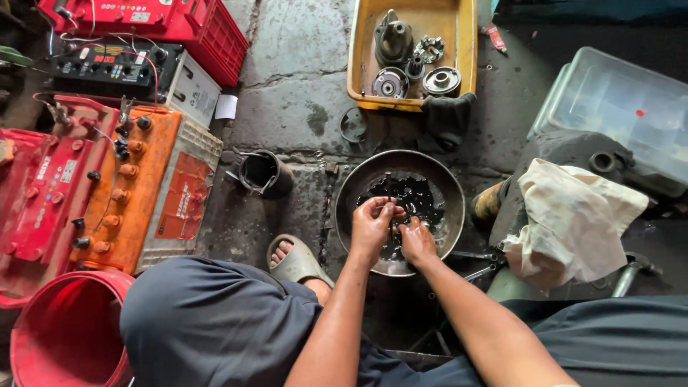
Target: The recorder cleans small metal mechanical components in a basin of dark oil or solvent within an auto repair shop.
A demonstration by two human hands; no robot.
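Both hands work inside the round metal basin (pixel 358 183) of dark liquid on the floor, the left hand (pixel 373 222) pinching a small dark part (pixel 393 213) at its fingertips, just above the half-curled right hand (pixel 417 240) (its contents hidden).

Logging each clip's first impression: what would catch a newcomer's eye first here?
Mid-frame, the left hand and right hand meet over a round metal pan of black oily liquid, fingers pinched on something small and dark. At the left edge sit vivid red and orange batteries, with a red bucket in the bottom left corner. At the top, a yellow tray holds metal parts.
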